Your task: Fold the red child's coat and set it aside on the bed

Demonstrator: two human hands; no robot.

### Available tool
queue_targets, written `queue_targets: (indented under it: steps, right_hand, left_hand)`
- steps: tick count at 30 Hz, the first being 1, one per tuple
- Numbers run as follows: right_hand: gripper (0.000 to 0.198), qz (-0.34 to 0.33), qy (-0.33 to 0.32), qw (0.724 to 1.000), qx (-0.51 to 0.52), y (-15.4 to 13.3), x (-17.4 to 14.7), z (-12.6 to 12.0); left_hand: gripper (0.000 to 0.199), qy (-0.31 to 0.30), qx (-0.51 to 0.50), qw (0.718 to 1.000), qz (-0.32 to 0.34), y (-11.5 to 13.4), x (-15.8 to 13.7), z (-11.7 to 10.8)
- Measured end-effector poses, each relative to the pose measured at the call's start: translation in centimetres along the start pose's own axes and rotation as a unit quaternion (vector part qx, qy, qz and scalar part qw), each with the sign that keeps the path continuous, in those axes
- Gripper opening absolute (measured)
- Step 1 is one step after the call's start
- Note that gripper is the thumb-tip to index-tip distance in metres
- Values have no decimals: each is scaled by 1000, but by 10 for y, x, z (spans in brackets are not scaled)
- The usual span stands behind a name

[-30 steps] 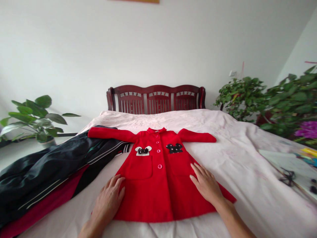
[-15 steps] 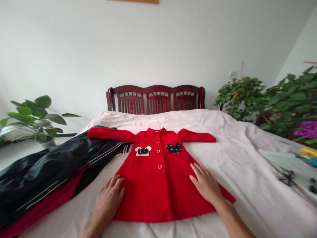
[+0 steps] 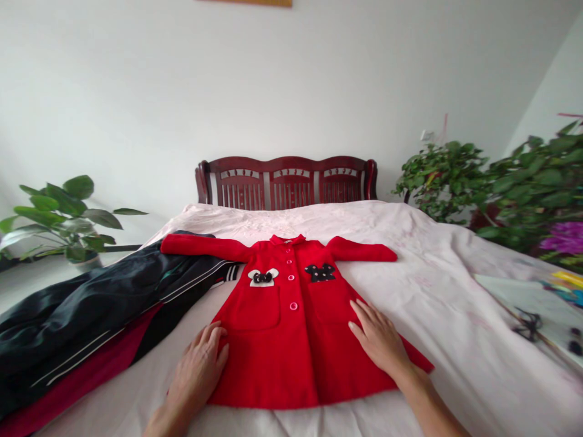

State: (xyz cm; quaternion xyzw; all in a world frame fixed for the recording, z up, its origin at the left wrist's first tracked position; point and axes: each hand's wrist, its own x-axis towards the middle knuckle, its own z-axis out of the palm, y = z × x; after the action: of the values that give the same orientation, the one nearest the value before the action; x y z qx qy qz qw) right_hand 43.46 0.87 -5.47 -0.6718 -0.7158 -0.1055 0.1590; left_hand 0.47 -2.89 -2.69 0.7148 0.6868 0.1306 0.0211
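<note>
The left hand (image 3: 199, 364) lies palm down at the near left, its back facing up, with the fingers gently bent and pointing toward the far side and a little right. Its thumb (image 3: 223, 355) sits on the right side, close to the forefinger. The right hand (image 3: 380, 337), slightly farther away, is also palm down, fingers loosely extended toward the far left, thumb a little apart from them and pointing left. Both hands look relaxed and well apart. The bare left forearm (image 3: 166, 420) and right forearm (image 3: 430, 403) come in from the near edge, angled inward
</note>
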Motion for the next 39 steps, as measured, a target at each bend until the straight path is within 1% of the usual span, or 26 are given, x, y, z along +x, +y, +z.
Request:
queue_targets:
  steps: [18, 28, 39]
  right_hand:
    - [56, 3, -1, 1000, 17, -2, -1, -3]
    - [55, 6, -3, 1000, 16, -2, -1, -2]
    - [56, 9, -3, 1000, 15, -2, -1, -2]
  left_hand:
    - [38, 6, 1, 1000, 12, 1, -1, -1]
    - [42, -7, 4, 1000, -1, 3, 0, -2]
    - [42, -5, 17, 1000, 0, 2, 0, -1]
